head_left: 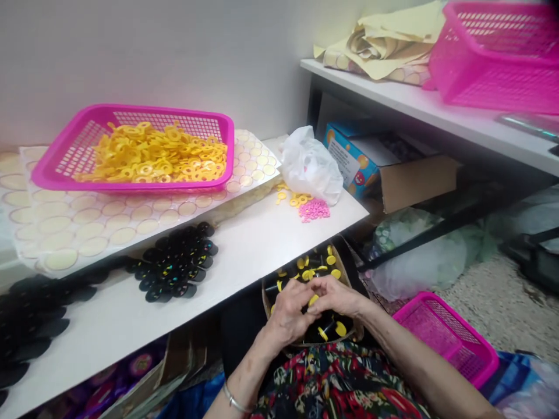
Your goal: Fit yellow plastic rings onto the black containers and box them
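Note:
My left hand (290,311) and my right hand (334,295) meet over an open box (265,299) on my lap. Between their bent fingers is a small yellow piece (313,300); whatever else they hold is hidden. Inside the box lie several black parts with yellow round caps (335,273). On the white table (244,244) are black glossy pieces (174,265) in overlapping rows. Yellow ring-shaped pieces (161,152) fill a pink basket (227,180) at the back left.
Near the table corner, a white plastic bag (312,166) sits by small pink pieces (314,210). A blue printed carton (349,157) stands under the right-hand shelf (393,96), which bears another pink basket (493,75). A pink tray (437,331) lies low at my right.

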### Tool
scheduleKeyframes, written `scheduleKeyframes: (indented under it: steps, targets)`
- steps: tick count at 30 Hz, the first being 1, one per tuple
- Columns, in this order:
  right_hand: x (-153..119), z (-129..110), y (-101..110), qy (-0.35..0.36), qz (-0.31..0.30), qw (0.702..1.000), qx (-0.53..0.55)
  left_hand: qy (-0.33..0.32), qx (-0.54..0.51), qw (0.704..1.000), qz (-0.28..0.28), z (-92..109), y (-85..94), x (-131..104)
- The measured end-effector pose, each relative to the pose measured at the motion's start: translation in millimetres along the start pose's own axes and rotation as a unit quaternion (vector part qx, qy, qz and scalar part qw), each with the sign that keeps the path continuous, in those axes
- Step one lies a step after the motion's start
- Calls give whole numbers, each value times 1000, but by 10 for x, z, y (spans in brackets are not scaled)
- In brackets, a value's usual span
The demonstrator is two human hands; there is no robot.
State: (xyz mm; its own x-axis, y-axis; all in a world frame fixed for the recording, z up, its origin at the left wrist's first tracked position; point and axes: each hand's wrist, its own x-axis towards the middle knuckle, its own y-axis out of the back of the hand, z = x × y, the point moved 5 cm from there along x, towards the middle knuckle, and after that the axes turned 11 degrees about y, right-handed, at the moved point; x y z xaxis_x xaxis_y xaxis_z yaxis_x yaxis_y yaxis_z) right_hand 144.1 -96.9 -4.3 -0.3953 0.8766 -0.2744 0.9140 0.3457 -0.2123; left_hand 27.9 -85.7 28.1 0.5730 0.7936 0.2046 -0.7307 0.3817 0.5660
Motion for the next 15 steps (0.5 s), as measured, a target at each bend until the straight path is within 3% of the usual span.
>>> scheduleKeyframes:
  steps: [2, 4, 7, 9, 10, 12, 13, 15]
  targets:
    - [-78, 24, 47, -15, 21, 998, -63, -7, 13, 999, -32, 14, -67, -18]
    - [-154, 7, 106, -9, 36, 988, -148, -23, 40, 999, -23, 0, 25, 4]
    - [-216, -59, 169, 36, 31, 944, -325, -12, 149, 982, 113, -102, 505, 95]
    - [-224, -84, 164, 59, 8, 892, -448, 74, 288, 927, 229, -220, 943, 149]
    - [-224, -85, 154, 62, -6, 868, -492, 131, 357, 890, 250, -288, 1136, 175]
    - [-229, -78, 145, 59, -32, 843, -533, 258, 463, 808, 256, -432, 1467, 207]
    - [-235, -82, 155, 60, -37, 844, -532, 288, 494, 785, 239, -488, 1571, 229]
    - [-252, -124, 219, 82, -25, 863, -498, 303, 523, 771, 200, -581, 1682, 273]
